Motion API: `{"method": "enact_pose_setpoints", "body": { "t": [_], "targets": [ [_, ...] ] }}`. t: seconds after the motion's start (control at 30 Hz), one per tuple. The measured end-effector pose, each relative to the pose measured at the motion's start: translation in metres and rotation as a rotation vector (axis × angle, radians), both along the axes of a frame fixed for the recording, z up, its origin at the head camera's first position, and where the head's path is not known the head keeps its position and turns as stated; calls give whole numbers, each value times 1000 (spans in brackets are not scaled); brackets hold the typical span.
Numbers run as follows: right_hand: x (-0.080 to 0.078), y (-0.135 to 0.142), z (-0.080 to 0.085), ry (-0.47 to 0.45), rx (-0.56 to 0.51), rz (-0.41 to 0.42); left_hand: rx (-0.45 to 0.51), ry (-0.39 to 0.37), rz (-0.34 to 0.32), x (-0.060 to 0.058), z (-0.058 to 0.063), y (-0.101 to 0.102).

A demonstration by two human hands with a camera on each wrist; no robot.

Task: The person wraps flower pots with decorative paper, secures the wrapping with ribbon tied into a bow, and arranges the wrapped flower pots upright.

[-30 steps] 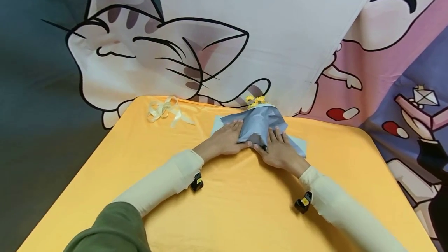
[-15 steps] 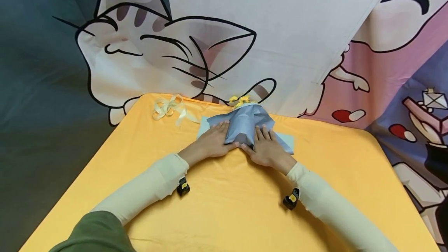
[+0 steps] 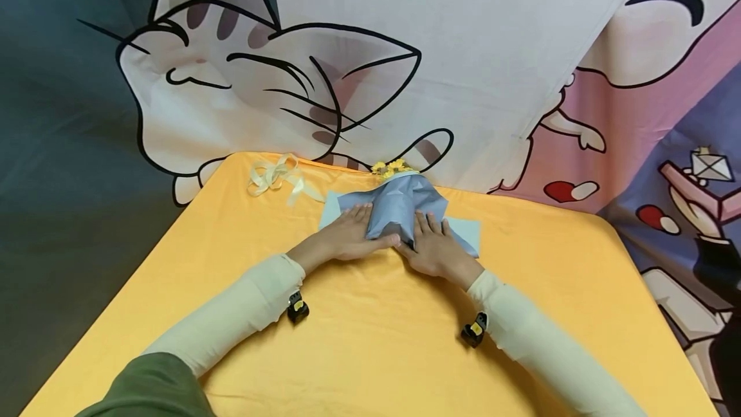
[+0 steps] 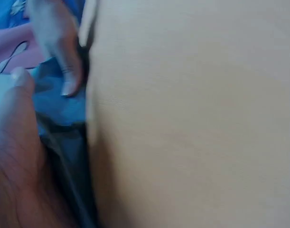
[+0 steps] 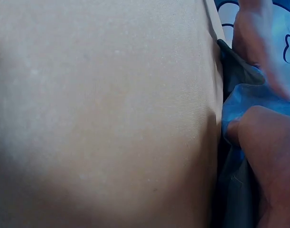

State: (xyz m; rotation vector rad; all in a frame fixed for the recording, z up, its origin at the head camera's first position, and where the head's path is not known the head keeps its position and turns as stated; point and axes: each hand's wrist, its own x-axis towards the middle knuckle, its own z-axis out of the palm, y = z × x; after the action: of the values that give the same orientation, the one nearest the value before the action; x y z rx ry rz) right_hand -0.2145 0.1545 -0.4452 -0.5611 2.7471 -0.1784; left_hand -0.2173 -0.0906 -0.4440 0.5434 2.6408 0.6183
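Note:
A small bouquet of yellow flowers [image 3: 390, 168] lies at the far edge of the table, wrapped in blue-grey paper [image 3: 392, 208]. Under the wrap, corners of a pale blue sheet [image 3: 329, 211] stick out on both sides. My left hand [image 3: 347, 235] presses on the left side of the paper with fingers extended, its thumb reaching across the wrap's near end. On the other side, my right hand [image 3: 433, 251] rests with straight fingers along the wrap. The right thumb [image 5: 258, 126] lies against the blue paper in the right wrist view. The flower stems are hidden inside the wrap.
A loose, curled cream ribbon [image 3: 272, 176] lies at the back left of the table. Yellow cloth [image 3: 347, 340] covers the tabletop. Behind the far edge hangs a printed cat backdrop [image 3: 243, 101]. Each wrist carries a small black camera [image 3: 298, 307].
The head view has shifted, so the bouquet and hands appear further left. My left thumb has slid right across the wrap's near end, toward the right thumb. Both hands stay on the paper.

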Motion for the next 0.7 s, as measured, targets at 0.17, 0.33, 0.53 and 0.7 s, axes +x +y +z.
{"method": "enact_pose_setpoints", "body": {
  "t": [0.17, 0.33, 0.53, 0.7],
  "targets": [
    [-1, -2, 0, -17, 39, -15, 119, -195, 167, -7, 23, 4],
    [-1, -3, 1, -26, 58, -14, 204, -164, 369, -7, 29, 13],
    [0, 2, 16, -81, 45, 16, 249, -106, 417, -2, 28, 24],
    [-12, 14, 62, -173, 25, 81, 229, -111, 435, -2, 28, 28]
  ]
}}
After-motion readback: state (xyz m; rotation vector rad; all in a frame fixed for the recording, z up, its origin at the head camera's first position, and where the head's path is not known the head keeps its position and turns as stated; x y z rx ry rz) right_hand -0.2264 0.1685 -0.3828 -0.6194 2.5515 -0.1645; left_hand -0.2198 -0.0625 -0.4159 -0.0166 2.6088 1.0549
